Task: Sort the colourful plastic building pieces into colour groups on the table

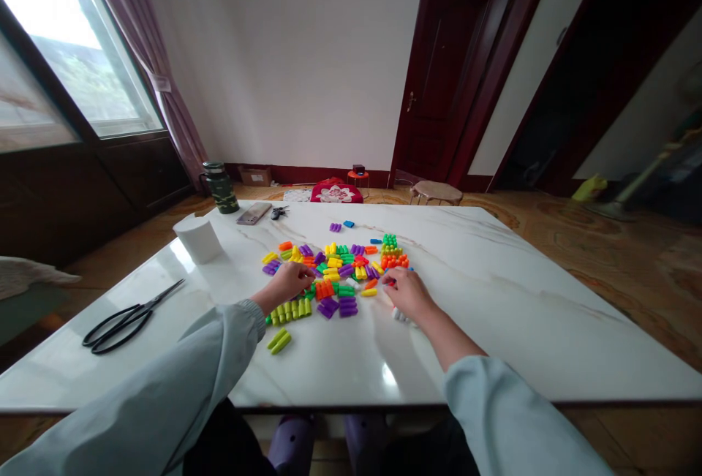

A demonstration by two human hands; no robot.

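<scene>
Small plastic capsule-shaped pieces in many colours lie across the middle of the table, some loose and some side by side in groups. My left hand [292,282] is over the left part of this spread, its fingertips pinched together; anything between them is too small to make out. Close by are orange pieces [325,289] and a row of lime-green pieces [290,311]. At the right edge my right hand [409,293] has its fingers curled together, their contents unclear. White pieces [399,314] lie partly under it, and orange-red pieces [395,261] are just beyond.
Black-handled scissors [129,321] lie on the white marbled table [526,315] at left. Beyond them are a white roll [198,239], a camouflage flask [221,189], a phone [254,213] and keys [279,212]. A stool [436,191] stands past the far edge.
</scene>
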